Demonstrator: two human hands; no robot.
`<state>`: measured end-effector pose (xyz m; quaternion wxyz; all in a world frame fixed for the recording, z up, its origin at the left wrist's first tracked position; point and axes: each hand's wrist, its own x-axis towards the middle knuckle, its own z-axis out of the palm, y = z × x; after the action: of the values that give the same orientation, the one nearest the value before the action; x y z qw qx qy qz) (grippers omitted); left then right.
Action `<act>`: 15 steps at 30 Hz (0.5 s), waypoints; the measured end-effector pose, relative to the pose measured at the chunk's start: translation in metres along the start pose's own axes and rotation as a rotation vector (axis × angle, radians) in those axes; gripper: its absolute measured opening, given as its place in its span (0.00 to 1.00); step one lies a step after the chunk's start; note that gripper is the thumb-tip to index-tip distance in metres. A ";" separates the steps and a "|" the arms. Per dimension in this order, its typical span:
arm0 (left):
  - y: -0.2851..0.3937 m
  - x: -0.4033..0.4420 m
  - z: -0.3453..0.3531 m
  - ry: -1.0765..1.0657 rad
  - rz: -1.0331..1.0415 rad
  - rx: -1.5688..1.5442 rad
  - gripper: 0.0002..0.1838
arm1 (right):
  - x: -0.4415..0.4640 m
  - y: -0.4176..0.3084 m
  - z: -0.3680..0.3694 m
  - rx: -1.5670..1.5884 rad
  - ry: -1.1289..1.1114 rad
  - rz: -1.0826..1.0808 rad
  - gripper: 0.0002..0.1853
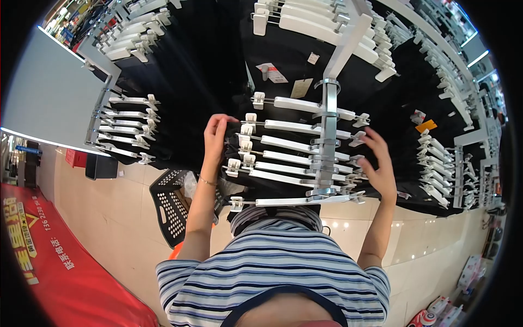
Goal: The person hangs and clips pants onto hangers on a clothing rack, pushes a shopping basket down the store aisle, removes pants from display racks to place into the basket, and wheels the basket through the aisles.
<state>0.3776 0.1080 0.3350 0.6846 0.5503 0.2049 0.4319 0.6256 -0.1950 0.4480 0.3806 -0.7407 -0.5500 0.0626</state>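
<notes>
Several white clip hangers (289, 141) with dark garments (248, 188) clipped to them hang in a row on a metal rail (329, 109) before me. My left hand (217, 133) is at the left ends of the hangers, fingers bent and pointing at the dark cloth beside the clips, with no hold visible. At the opposite ends, my right hand (380, 162) has its thumb and fingers spread, fingertips at or touching the right-hand clips (358, 139). Whether they press on a clip is unclear. The closest hanger (283, 201) sits slightly apart from the others, near my waist.
More white hangers with dark clothes hang at left (128, 129), top and right (436, 169). Paper tags (301, 88) show on the garments behind. A black perforated basket (170, 210) stands on the tiled floor by my left arm. Red printed cloth (71, 261) covers the lower left.
</notes>
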 end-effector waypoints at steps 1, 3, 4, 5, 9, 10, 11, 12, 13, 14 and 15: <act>-0.008 0.002 -0.010 -0.029 0.067 0.042 0.09 | -0.002 0.013 -0.001 -0.007 0.097 0.046 0.22; -0.012 0.003 -0.013 -0.008 0.122 0.143 0.20 | 0.002 0.035 0.003 0.175 0.169 0.117 0.27; -0.006 0.005 -0.006 0.016 0.131 0.209 0.25 | 0.007 0.046 0.010 0.364 0.218 0.185 0.28; -0.010 0.007 -0.004 -0.024 0.101 0.183 0.28 | 0.013 0.053 0.017 0.438 0.192 0.213 0.30; -0.035 0.006 -0.003 -0.126 -0.165 0.049 0.33 | 0.020 0.074 0.041 0.423 0.251 0.213 0.16; -0.044 0.006 -0.012 -0.148 -0.267 0.093 0.32 | 0.017 0.075 0.045 0.500 0.303 0.229 0.13; -0.052 0.004 -0.021 -0.089 -0.423 -0.022 0.29 | 0.007 0.084 0.049 0.534 0.313 0.243 0.13; -0.029 -0.007 -0.009 -0.004 -0.403 0.090 0.25 | -0.003 0.091 0.051 0.569 0.323 0.255 0.13; -0.043 -0.011 -0.022 -0.024 -0.344 0.095 0.24 | -0.011 0.084 0.050 0.530 0.316 0.233 0.13; -0.056 -0.013 -0.035 -0.041 -0.278 0.100 0.22 | -0.020 0.076 0.050 0.492 0.308 0.202 0.14; -0.032 -0.016 -0.027 -0.126 -0.250 0.068 0.23 | -0.030 0.073 0.051 0.499 0.327 0.237 0.16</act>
<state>0.3606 0.1095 0.2936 0.7256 0.5692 0.2430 0.3009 0.6442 -0.2034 0.3562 0.6237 -0.6839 -0.3591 0.1198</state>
